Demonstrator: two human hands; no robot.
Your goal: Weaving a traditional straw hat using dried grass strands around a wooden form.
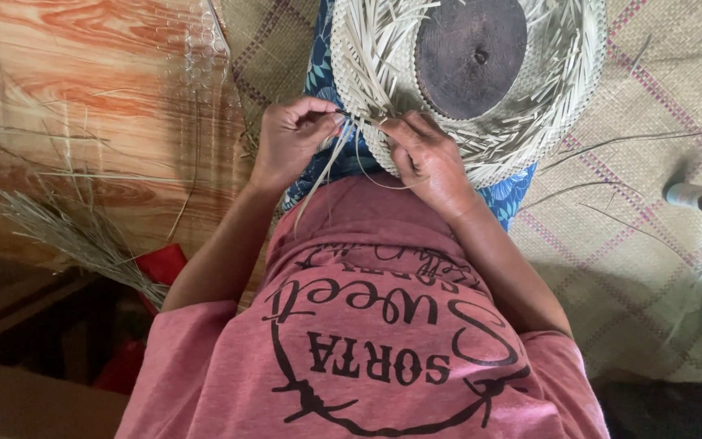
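A round woven straw hat [530, 122] lies on my lap over a blue patterned cloth [318, 73], with loose strip ends sticking inward around a dark round wooden block [470, 55] at its centre. My left hand [290, 138] pinches thin pale straw strips [327, 171] at the hat's near-left rim. Pressed flat on the rim just to the right, my right hand [428, 162] holds the weave and a strip with its fingers.
A woven mat [652, 268] with pink lines covers the floor at right, with a small bottle [696, 197] lying on it. At left are wood-grain flooring [67, 97], a bundle of dry straw [75, 236] and a red object [160, 264].
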